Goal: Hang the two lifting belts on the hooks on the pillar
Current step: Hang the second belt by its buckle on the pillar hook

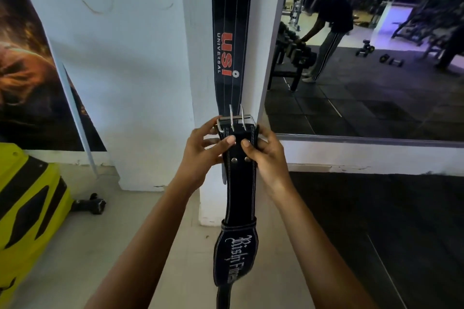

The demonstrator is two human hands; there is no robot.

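Observation:
A black belt with red "USI" lettering [229, 32] hangs flat down the white pillar [193, 57]; its top runs out of view, so no hook shows. In front of its lower end I hold a second black leather belt with white stitching [241, 190] by its buckle end. My left hand [204, 150] grips the left side just under the steel buckle [234, 119], and my right hand [266, 155] grips the right side. Both thumbs press on the strap's face. The belt's wide embroidered part dangles toward the floor.
A large wall mirror [364, 57] right of the pillar reflects a person bent over a dumbbell rack. A yellow-and-black object [27, 208] stands at the lower left, with a dark dumbbell [90, 204] beside it on the floor. A poster [30, 57] covers the left wall.

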